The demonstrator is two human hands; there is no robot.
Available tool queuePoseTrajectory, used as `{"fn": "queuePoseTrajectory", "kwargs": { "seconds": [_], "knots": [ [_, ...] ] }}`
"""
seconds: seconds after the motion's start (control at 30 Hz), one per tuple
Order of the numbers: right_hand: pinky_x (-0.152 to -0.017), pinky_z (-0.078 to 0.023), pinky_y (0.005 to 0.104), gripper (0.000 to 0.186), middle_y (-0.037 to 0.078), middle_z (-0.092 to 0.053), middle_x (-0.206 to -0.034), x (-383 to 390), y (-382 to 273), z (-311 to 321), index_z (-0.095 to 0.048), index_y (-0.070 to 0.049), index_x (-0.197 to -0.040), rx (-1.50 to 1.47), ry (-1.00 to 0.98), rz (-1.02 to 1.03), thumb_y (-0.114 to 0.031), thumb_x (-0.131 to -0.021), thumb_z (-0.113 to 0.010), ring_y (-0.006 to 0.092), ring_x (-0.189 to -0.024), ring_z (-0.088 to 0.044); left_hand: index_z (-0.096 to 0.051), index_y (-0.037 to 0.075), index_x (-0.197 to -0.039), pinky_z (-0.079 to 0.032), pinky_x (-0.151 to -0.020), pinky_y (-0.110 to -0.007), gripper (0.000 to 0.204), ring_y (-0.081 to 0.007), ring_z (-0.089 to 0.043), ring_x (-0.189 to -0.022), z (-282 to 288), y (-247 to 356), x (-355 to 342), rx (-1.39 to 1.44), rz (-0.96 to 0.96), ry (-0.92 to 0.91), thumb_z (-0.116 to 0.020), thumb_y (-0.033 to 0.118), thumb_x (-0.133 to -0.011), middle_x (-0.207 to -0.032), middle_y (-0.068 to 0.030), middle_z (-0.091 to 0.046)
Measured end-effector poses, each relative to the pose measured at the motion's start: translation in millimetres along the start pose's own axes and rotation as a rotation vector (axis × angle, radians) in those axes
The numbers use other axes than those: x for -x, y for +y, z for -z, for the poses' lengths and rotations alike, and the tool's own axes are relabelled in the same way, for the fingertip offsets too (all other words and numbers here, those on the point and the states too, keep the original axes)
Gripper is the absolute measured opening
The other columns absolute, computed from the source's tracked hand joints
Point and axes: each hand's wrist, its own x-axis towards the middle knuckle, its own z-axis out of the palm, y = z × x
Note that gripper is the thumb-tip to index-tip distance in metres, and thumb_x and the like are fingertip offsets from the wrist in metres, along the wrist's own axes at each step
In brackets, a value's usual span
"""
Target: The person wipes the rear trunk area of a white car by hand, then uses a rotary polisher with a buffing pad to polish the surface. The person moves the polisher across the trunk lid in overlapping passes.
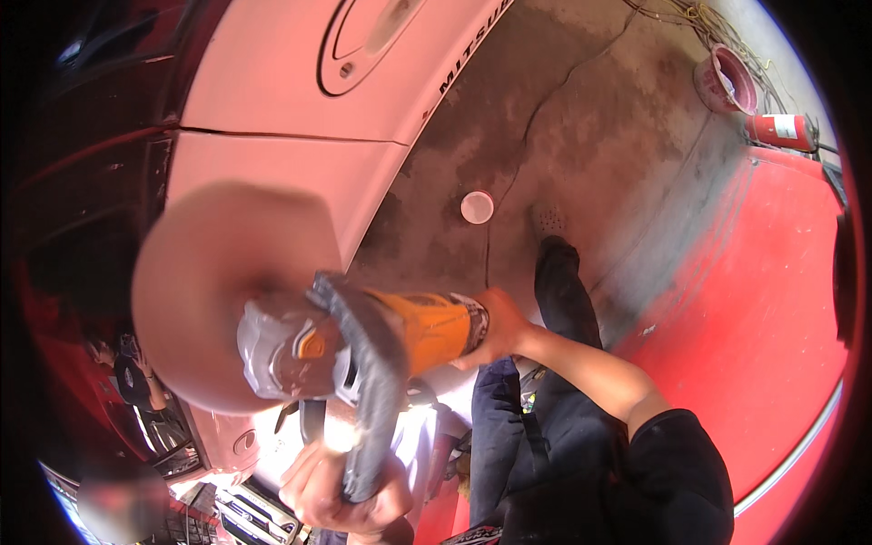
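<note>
A power polisher [434, 329] with a yellow body, a grey gear head and a dark bail handle spans the space between my hands. Its large round pad [195, 300] is blurred and overlaps the pale pinkish car body panel [263, 159]; whether it touches the panel, I cannot tell. My left hand [345, 490] is closed around the lower end of the bail handle. At the rear of the yellow body, my right hand [498, 329] wraps its grip, with the fingers partly hidden behind the tool.
A small white round lid or container [477, 207] lies on the stained concrete floor [599, 118]. Along the right runs a red car panel [727, 336]. A red cylinder [781, 132], a pinkish bucket [727, 80] and tangled cables [699, 23] stand by the wall.
</note>
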Motion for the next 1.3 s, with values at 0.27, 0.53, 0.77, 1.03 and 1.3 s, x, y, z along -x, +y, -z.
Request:
{"fn": "queuePoseTrajectory", "kwargs": {
  "seconds": [0.27, 0.53, 0.77, 1.03, 1.3],
  "knots": [
    [-0.080, -0.059, 0.0400, 0.075, 0.017, -0.076, -0.098, 44, -57, 37, -0.074, -0.008, -0.116, 0.283, 0.115, 0.026, -0.041, -0.051, -0.093, 0.0339, -0.089, -0.074, -0.056, -0.004, -0.065, -0.026, -0.053, -0.030, 0.018, -0.0112, -0.035, -0.054, 23, -4, 12, 0.287, 0.199, 0.020, -0.071, 0.005, -0.071, -0.055, -0.0041, -0.044],
    [-0.074, -0.060, 0.0411, 0.060, 0.015, -0.075, -0.084, 54, -150, 117, -0.078, -0.009, -0.099, 0.535, 0.169, -0.074, -0.040, -0.049, -0.093, 0.0331, -0.078, -0.074, -0.059, -0.002, -0.072, -0.033, -0.062, -0.027, 0.017, -0.0108, -0.044, -0.065, 9, 12, 4, 0.494, 0.422, 0.232, -0.073, 0.006, -0.078, -0.067, -0.0031, -0.053],
    [-0.067, -0.058, 0.0439, 0.050, 0.015, -0.073, -0.076, 40, -182, 122, -0.074, -0.007, -0.085, 0.689, 0.092, -0.004, -0.040, -0.050, -0.088, 0.0361, -0.070, -0.072, -0.056, 0.001, -0.082, -0.038, -0.061, -0.029, 0.012, -0.0124, -0.047, -0.066, 19, -2, 41, 0.570, 0.601, 0.287, -0.066, -0.006, -0.079, -0.071, -0.0036, -0.050],
    [-0.072, -0.059, 0.0384, 0.061, 0.014, -0.074, -0.080, 38, -211, 201, -0.078, -0.011, -0.107, 0.655, 0.130, 0.031, -0.034, -0.051, -0.090, 0.0328, -0.075, -0.074, -0.059, -0.003, -0.070, -0.047, -0.056, -0.029, 0.007, -0.0189, -0.056, -0.053, -14, 70, -36, 0.521, 0.400, 0.121, -0.062, -0.008, -0.066, -0.063, -0.0090, -0.058],
    [-0.071, -0.058, 0.0385, 0.057, 0.014, -0.073, -0.077, 35, -245, 238, -0.077, -0.008, -0.100, 0.822, 0.106, -0.027, -0.032, -0.049, -0.088, 0.0333, -0.072, -0.072, -0.062, -0.003, -0.066, -0.045, -0.049, -0.030, 0.004, -0.0196, -0.056, -0.043, -31, 86, -63, 0.664, 0.308, 0.189, -0.063, -0.003, -0.062, -0.054, -0.0116, -0.056]
  ]
}}
